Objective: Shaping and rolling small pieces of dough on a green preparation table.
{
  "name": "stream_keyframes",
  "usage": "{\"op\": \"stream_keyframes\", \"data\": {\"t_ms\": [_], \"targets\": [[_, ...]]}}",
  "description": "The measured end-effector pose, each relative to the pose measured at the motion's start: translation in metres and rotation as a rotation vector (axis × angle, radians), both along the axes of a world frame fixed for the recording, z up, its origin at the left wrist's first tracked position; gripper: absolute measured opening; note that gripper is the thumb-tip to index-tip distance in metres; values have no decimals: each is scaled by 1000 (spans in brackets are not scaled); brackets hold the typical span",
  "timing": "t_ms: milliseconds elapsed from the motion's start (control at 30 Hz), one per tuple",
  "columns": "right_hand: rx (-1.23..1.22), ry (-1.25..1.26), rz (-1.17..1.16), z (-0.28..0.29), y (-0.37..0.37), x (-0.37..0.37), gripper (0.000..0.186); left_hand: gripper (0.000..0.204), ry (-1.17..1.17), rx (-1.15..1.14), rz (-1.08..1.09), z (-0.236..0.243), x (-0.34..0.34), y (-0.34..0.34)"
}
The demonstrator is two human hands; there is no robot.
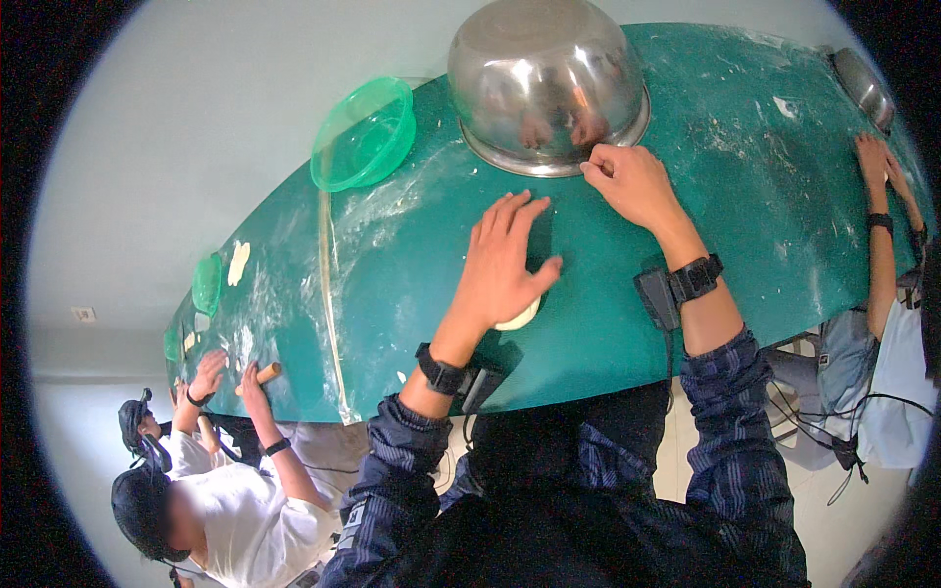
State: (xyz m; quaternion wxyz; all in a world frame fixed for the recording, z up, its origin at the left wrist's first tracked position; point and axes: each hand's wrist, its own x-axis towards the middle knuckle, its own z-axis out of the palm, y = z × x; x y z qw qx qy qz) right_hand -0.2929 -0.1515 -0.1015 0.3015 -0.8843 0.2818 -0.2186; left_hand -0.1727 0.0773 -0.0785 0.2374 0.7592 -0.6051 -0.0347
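Green plastic basin (pixel 390 155), wall socket (pixel 83 315).

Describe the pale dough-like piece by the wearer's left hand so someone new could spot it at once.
On the green tabletop, find the big upturned steel bowl, then the wearer's left hand, spread on its near side. The pale dough-like piece shows at that hand's lower right edge. Unlike the flat pale piece far to the left, lying uncovered, it is partly hidden by the hand.

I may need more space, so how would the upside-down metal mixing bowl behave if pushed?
The metal mixing bowl would probably slide rather than tip, standing rim-down on the green table. Its smooth, shiny wall is likely stiff and perhaps slippery.
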Motion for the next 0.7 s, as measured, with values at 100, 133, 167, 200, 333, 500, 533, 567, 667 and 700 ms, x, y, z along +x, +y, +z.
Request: {"op": "stream_keyframes", "data": {"t_ms": [100,133,167,200,333,500,533,567,667,700], "targets": [[-19,-4,17,1,-1,3,29,66,40,-57,59,-4,3,1],[-22,-8,18,1,0,4,29,64,42,-82,92,-5,3,6],[-6,2,13,0,-1,2,30,64,43,-89,88,-6,-1,10],[12,7,12,0,-2,2,30,61,-2,-77,84,-5,-7,21],[15,-11,17,0,-3,1,30,53,27,55,1,-6,-22,85],[4,-10,19,0,-1,2,30,53,63,23,106,0,-51,149],[9,-9,18,-2,-1,2,30,55,83,14,162,1,-57,157],[19,-13,21,-3,-2,1,30,51,63,-24,200,5,-66,161],[18,-7,24,-3,-3,1,29,38,-113,48,284,13,-69,180],[4,2,25,-2,-2,1,29,28,-166,33,272,16,-65,178]]}}
